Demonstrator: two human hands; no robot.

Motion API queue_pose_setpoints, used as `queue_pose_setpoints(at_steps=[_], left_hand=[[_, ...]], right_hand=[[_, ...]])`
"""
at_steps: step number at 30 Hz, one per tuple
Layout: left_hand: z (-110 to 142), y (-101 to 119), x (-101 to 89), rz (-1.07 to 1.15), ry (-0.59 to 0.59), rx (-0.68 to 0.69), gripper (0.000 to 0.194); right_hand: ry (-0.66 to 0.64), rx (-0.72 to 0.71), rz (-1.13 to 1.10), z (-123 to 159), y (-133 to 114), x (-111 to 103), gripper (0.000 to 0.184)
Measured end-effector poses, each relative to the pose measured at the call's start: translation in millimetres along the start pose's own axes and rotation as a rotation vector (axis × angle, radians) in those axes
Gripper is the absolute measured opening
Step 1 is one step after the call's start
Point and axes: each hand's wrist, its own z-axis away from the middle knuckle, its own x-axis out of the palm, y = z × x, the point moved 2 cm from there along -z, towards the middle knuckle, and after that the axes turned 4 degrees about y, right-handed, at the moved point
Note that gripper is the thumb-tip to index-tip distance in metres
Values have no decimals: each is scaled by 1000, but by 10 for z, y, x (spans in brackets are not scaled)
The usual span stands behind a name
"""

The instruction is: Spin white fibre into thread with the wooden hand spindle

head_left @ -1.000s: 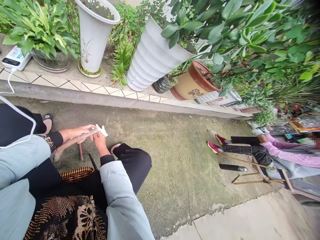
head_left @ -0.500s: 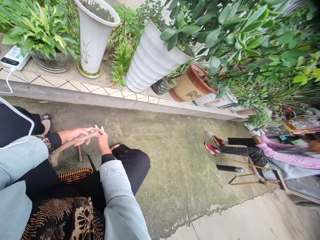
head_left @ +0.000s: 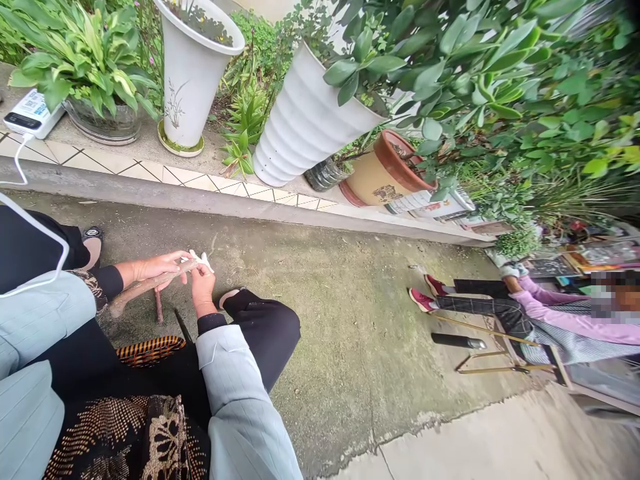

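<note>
Open floor (head_left: 330,287), tiled ledge (head_left: 260,206) beyond

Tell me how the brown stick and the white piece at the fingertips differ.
The stick is brown, while the white piece is pale. The stick is long, running back toward the left sleeve; the white piece is far shorter. Much of the stick's length shows, whereas the white piece is partly hidden at the right hand. Both are at the person's hands, off the ground.

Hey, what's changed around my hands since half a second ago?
Your right hand has shifted slightly toward your lap, showing more of the white piece. Nothing was visibly let go. Your left hand is still on the wooden stick; the ridged white flowerpot stayed put.
</note>
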Motion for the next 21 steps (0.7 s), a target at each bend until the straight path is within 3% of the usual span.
queue_pose_setpoints(at_steps=[4,8,13,16,21], left_hand=[[-25,-15,14,-47,98,45,45],[-58,3,-10,-20,256,97,42],[-55,-2,17,34,258,47,43],[-54,-21,26,17,328,51,48],[-96,-34,-32,0,465,-15,53]], right_hand=[[107,-128,109,87,-13,15,14],[23,-331,245,160,-69,64,13],[54,-255,286,27,-129,-3,13],[-36,-236,301,-18,-143,-18,14],[-94,-412,424,49,-223,-27,16]])
